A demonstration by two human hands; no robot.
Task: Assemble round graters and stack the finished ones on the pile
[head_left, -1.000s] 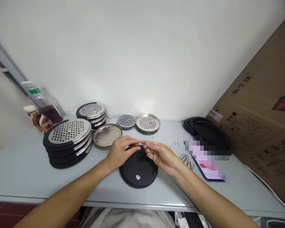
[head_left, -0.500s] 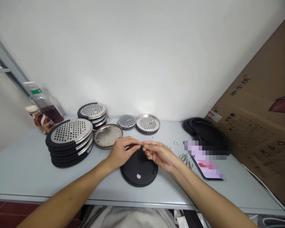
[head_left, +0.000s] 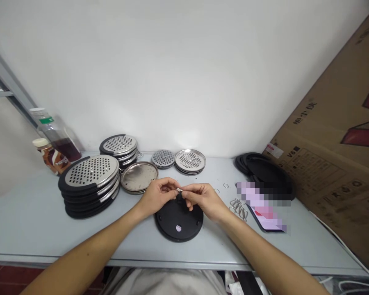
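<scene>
Between pinched fingertips, my left hand (head_left: pixel 158 197) and my right hand (head_left: pixel 205 200) hold a small shiny metal piece (head_left: pixel 179 190). Its exact kind is too small and too covered to make out. Right below the fingers, a round black disc (head_left: pixel 178 223) lies on the table, with small raised knobs and a pale lilac spot near its front edge. The fingers hide its far edge. To the right of my right hand is a loose pile of metal carabiner-like clips (head_left: pixel 239 209), with thin metal rings (head_left: pixel 226 185) just behind it.
Stacks of black-rimmed perforated discs (head_left: pixel 90 174) stand at left, near metal trays (head_left: pixel 139 177). Perforated metal plates (head_left: pixel 190 159) sit by the wall. At right are a phone (head_left: pixel 266 213), black round parts (head_left: pixel 267 174) and a large carton (head_left: pixel 332 164). Bottles (head_left: pixel 63 141) stand far left.
My fingertips have shifted slightly left and down in view, and the metal piece between them shows more clearly. The black disc still lies beneath; the whole view has moved a little.
</scene>
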